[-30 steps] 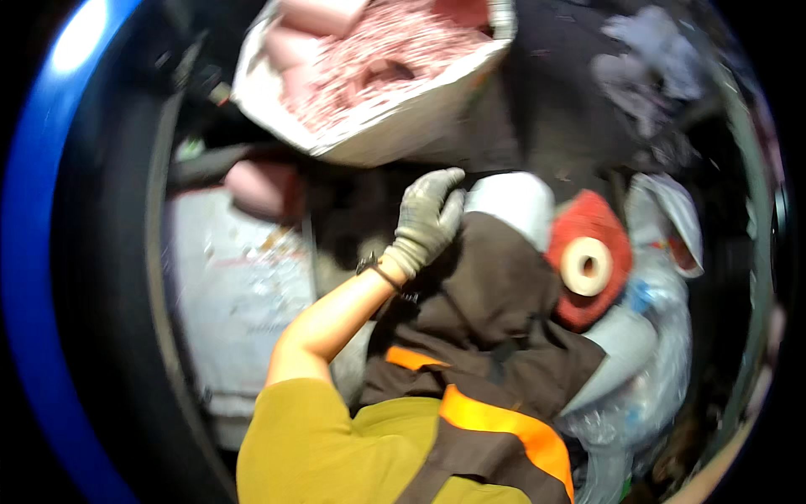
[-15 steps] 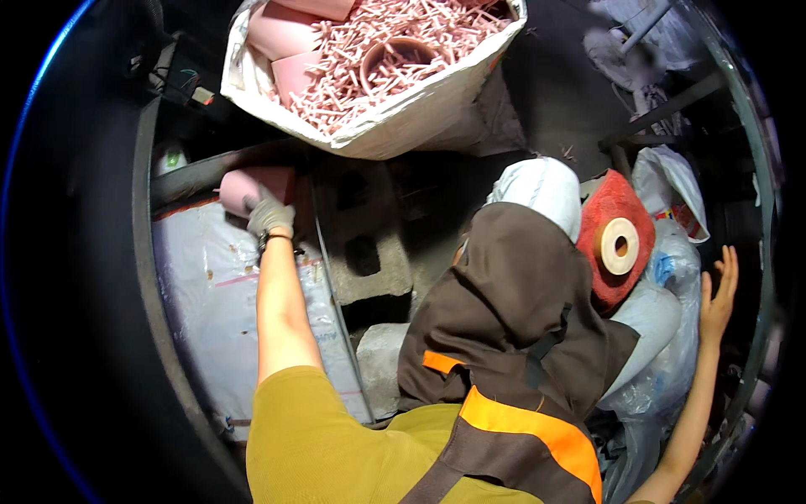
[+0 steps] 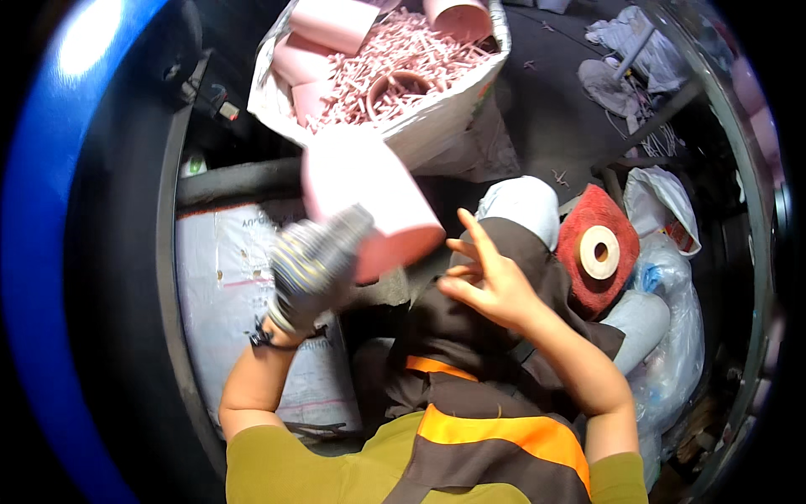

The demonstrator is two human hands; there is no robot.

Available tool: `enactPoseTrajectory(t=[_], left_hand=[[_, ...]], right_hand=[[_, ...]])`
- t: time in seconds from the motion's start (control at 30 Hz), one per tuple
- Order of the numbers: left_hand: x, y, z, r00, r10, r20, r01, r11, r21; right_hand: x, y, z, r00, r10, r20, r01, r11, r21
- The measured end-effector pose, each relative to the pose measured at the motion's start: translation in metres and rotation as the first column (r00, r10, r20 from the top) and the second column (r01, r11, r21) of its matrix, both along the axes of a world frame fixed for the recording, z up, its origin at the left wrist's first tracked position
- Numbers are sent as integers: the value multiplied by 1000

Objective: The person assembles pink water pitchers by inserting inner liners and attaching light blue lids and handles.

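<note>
Head view: gloved left hand (image 3: 314, 267) blurred, grip on pink tube (image 3: 359, 178) indistinct.

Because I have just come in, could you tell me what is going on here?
A person holds a pink cylinder in the gloved left hand; the bare right hand is raised nearby, apart from it. Ahead, a white sack contains small pink pieces and more pink cylinders. A red pad with a cream roll is at the right.

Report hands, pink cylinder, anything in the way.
Gloved left hand gripping pink cylinder. Bare right hand open, empty, near it. White sack of pink sticks beyond; nothing visible between cylinder and right hand.
</note>
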State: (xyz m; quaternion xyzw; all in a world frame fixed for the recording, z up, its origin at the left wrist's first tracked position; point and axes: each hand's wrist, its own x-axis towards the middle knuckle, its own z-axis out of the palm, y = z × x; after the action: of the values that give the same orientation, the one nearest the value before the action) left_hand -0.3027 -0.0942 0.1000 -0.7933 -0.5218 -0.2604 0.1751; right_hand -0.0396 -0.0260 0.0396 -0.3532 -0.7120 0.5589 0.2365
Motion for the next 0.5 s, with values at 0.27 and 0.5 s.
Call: enactPoseTrajectory(t=[0.27,0.5], left_hand=[[104,71,13,336,200,920,324,893,-313],[178,103,50,784,-600,158,616,724,-311]], right_hand=[[107,-21,4,912,-297,282,-61,583,810],[176,-19,102,840,-449,304,-179,300,937]])
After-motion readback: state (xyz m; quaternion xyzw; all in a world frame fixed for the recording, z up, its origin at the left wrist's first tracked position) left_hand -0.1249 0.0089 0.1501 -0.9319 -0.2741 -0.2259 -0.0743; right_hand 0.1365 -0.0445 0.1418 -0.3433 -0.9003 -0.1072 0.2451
